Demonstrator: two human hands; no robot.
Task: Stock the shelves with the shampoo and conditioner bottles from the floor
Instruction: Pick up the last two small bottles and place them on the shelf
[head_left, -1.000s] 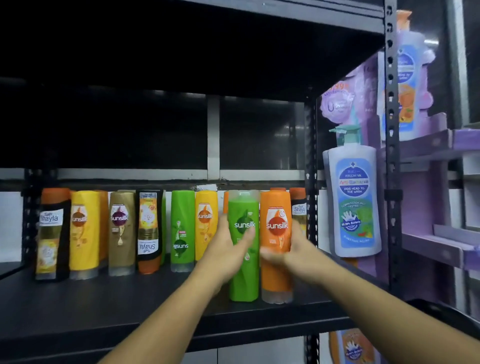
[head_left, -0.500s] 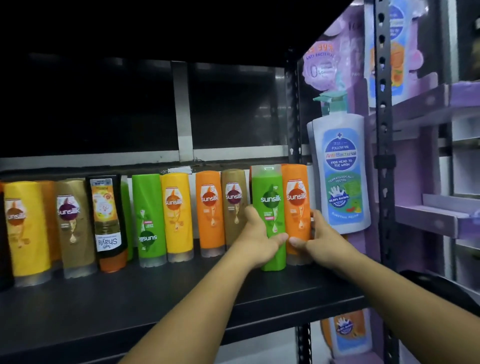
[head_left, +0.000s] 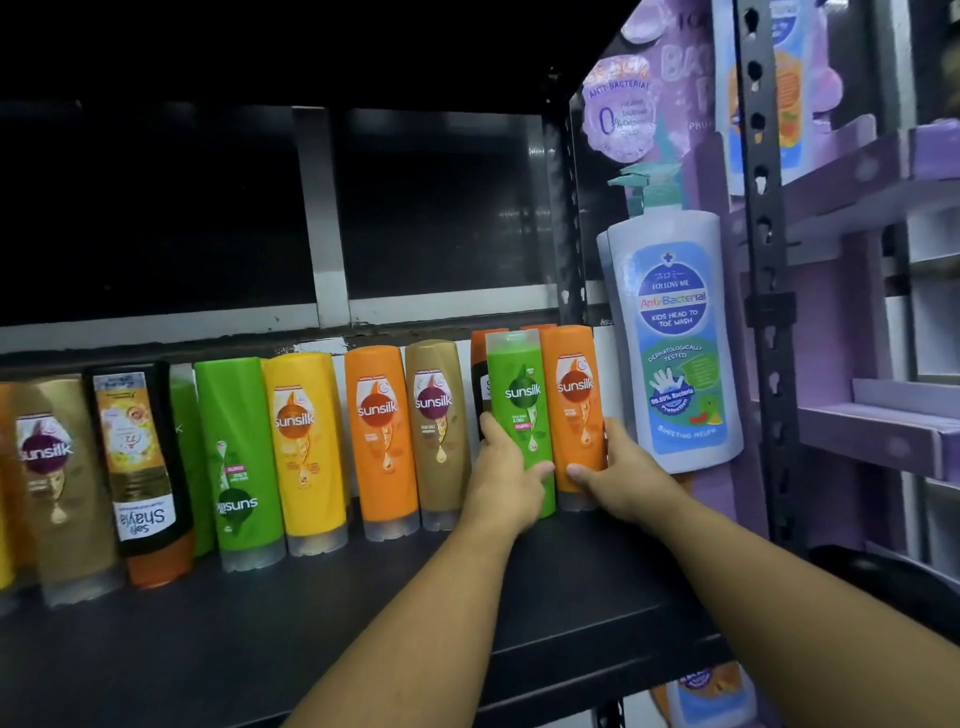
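Note:
A green Sunsilk bottle (head_left: 521, 395) and an orange Sunsilk bottle (head_left: 575, 395) stand side by side at the right end of the black shelf (head_left: 311, 634). My left hand (head_left: 506, 480) grips the lower part of the green bottle, thumb across its front. My right hand (head_left: 618, 478) grips the lower part of the orange one. To their left runs a row of bottles along the back: a gold bottle (head_left: 439, 431), another orange bottle (head_left: 382, 436), a yellow bottle (head_left: 306, 447), an upside-down green bottle (head_left: 239, 462) and a black Shayla bottle (head_left: 137, 457).
A black perforated upright post (head_left: 766, 270) bounds the shelf on the right. Beyond it hangs a large white pump bottle (head_left: 675, 338) on a purple display rack (head_left: 878, 426). The front strip of the black shelf is bare. A dark shelf board sits overhead.
Both hands have pushed the green and orange bottles back and to the right, into line with the row. The view has shifted right and closer.

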